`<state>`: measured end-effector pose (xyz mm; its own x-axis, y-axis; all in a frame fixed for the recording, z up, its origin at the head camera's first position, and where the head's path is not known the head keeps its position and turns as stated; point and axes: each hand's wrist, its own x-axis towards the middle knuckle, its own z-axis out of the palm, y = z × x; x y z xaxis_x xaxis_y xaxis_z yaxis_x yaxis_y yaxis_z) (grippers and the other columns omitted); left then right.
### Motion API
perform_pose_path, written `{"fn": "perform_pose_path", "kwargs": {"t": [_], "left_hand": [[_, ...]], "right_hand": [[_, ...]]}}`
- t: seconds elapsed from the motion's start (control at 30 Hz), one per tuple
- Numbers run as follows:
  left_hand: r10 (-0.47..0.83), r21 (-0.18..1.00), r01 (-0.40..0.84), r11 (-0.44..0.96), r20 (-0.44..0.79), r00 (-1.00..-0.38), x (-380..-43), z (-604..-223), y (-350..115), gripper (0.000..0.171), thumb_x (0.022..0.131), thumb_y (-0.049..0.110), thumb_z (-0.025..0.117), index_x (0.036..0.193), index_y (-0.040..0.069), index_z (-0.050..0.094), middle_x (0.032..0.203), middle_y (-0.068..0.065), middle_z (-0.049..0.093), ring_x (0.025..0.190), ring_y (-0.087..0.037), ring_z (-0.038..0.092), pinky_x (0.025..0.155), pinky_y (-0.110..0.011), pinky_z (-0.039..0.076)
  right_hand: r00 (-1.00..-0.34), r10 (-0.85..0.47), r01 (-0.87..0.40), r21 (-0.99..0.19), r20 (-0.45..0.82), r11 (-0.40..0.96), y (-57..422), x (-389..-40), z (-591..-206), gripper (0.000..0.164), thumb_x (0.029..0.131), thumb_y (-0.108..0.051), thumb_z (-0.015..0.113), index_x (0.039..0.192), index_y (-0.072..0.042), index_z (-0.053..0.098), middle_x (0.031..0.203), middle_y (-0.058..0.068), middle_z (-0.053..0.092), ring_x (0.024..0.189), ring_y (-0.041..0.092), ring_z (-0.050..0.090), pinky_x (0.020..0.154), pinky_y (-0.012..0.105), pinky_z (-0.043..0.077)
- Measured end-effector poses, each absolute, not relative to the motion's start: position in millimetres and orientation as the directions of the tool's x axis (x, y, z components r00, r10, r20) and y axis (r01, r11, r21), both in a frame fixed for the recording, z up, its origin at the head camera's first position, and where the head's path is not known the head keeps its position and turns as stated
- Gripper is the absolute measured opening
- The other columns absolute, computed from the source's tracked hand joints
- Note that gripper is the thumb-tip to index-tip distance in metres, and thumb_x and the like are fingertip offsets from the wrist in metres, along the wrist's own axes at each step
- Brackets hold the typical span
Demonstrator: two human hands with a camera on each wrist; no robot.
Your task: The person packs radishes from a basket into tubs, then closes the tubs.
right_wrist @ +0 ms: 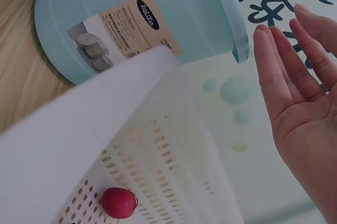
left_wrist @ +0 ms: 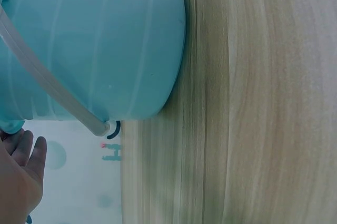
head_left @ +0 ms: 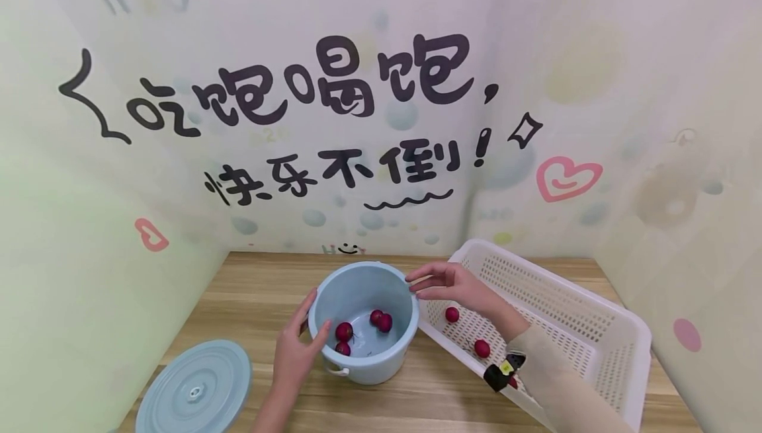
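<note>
A light blue plastic bucket stands upright on the wooden table, with several small red radishes at its bottom. My left hand holds the bucket's left rim, its thumb over the edge and its fingers along the outside. In the left wrist view, that hand's fingers show right by the rim. At the opposite side, my right hand has its fingers extended beside the rim with nothing in them. The right wrist view shows a gap between this hand and the bucket.
To the right, a white perforated basket holds a few radishes, partly covered by the right arm. A round blue lid lies at the left on the wooden table. Behind stands a printed wall.
</note>
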<state>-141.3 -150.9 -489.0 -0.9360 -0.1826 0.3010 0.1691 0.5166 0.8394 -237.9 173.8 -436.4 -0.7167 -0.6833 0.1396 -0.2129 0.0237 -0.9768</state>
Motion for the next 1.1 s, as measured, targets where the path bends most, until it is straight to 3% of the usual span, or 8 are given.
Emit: {"fn": "perform_pose_path", "kwargs": {"t": [0.37, 0.8, 1.0, 1.1], "left_hand": [[-0.179, 0.839, 0.174, 0.515, 0.304, -0.936, -142, -489, -151, 0.063, 0.088, 0.018, 0.075, 0.146, 0.012, 0.051, 0.15, -0.011, 0.052, 0.133, -0.034, 0.055, 0.103, -0.046, 0.052], [-0.179, 0.833, 0.172, 0.526, 0.306, -0.935, -142, -489, -151, 0.063, 0.088, 0.016, 0.074, 0.146, 0.01, 0.051, 0.15, -0.011, 0.052, 0.133, -0.034, 0.056, 0.103, -0.046, 0.053], [-0.18, 0.835, 0.174, 0.521, 0.307, -0.934, -142, -489, -150, 0.063, 0.088, 0.015, 0.074, 0.146, 0.01, 0.051, 0.15, -0.011, 0.052, 0.133, -0.034, 0.056, 0.103, -0.045, 0.053], [-0.182, 0.836, 0.175, 0.52, 0.308, -0.934, -142, -489, -150, 0.063, 0.088, 0.015, 0.074, 0.146, 0.011, 0.051, 0.15, -0.011, 0.052, 0.133, -0.033, 0.056, 0.103, -0.045, 0.052]], "right_hand": [[-0.784, -0.613, -0.2, -0.974, 0.095, 0.105, 199, -242, -447, 0.036, 0.094, -0.013, 0.067, 0.13, -0.005, 0.062, 0.132, 0.012, 0.066, 0.119, 0.018, 0.067, 0.098, 0.027, 0.058], [-0.828, -0.556, -0.195, -0.966, 0.07, 0.168, 226, -250, -472, 0.037, 0.095, -0.014, 0.067, 0.129, -0.001, 0.061, 0.133, 0.025, 0.062, 0.113, 0.013, 0.069, 0.096, 0.021, 0.056], [-0.845, -0.533, -0.164, -0.965, 0.031, 0.205, 234, -253, -483, 0.036, 0.095, -0.016, 0.066, 0.128, -0.004, 0.062, 0.132, 0.022, 0.063, 0.113, 0.016, 0.069, 0.096, 0.02, 0.056], [-0.853, -0.522, -0.145, -0.962, 0.002, 0.233, 238, -254, -487, 0.036, 0.095, -0.019, 0.066, 0.129, -0.006, 0.062, 0.133, 0.02, 0.064, 0.116, 0.023, 0.068, 0.099, 0.026, 0.057]]}}
